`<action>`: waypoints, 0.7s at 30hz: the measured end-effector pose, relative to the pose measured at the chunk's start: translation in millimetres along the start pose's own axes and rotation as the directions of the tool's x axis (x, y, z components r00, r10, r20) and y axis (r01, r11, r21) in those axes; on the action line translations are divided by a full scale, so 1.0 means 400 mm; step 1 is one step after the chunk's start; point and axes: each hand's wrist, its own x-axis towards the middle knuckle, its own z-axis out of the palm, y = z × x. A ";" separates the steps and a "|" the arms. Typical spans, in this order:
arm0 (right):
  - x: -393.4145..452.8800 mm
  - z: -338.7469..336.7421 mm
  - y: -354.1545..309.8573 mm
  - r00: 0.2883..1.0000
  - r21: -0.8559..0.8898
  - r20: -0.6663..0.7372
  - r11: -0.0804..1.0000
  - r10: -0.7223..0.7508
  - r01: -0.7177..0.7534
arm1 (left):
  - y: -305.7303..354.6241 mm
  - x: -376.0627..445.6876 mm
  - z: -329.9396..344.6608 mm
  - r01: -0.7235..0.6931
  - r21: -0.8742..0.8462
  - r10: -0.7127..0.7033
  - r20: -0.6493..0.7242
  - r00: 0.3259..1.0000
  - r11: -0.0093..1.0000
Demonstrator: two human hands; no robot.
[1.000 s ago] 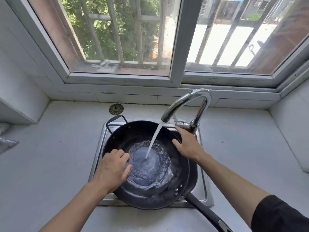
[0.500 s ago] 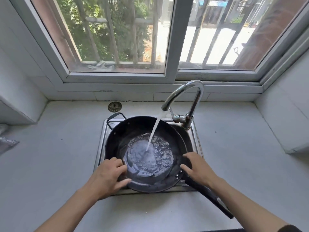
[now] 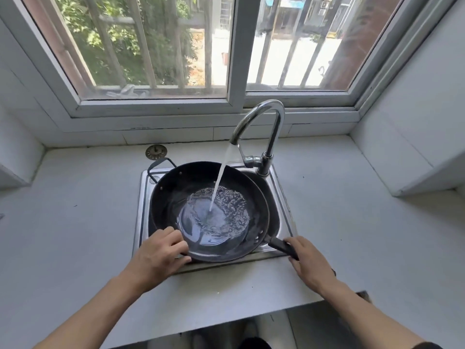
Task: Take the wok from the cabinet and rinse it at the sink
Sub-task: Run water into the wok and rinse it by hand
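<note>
The wok sits in the sink, its dark bowl filling most of the steel basin, its small loop handle toward the far left corner and its long handle pointing toward the near right corner, out over the sink's rim. Water runs from the tap in a slanted stream and lands near the middle of the wok, where a shallow pool ripples and foams. The left hand rests on the near left rim of the wok, fingers curled over the edge and thumb along the outside, gripping it lightly. The right hand lies over the long handle where it crosses onto the counter; its fingers are bent down around the handle, though I cannot tell whether the grip is fully closed. A round metal strainer lies flat on the counter just behind the sink, near the loop handle. Behind the tap is a barred window with greenery and a sunlit street beyond.
</note>
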 end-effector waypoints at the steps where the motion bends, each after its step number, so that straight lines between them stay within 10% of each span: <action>1: -0.006 0.002 -0.003 1.000 -0.007 -0.026 1.000 -0.007 0.007 | 0.000 -0.005 0.005 -0.010 0.007 0.010 0.006 1.000 1.000; 21: 0.015 -0.002 0.023 0.993 -0.078 0.012 0.989 -0.121 0.122 | 0.027 -0.007 0.034 -0.019 0.116 0.011 0.069 0.998 0.993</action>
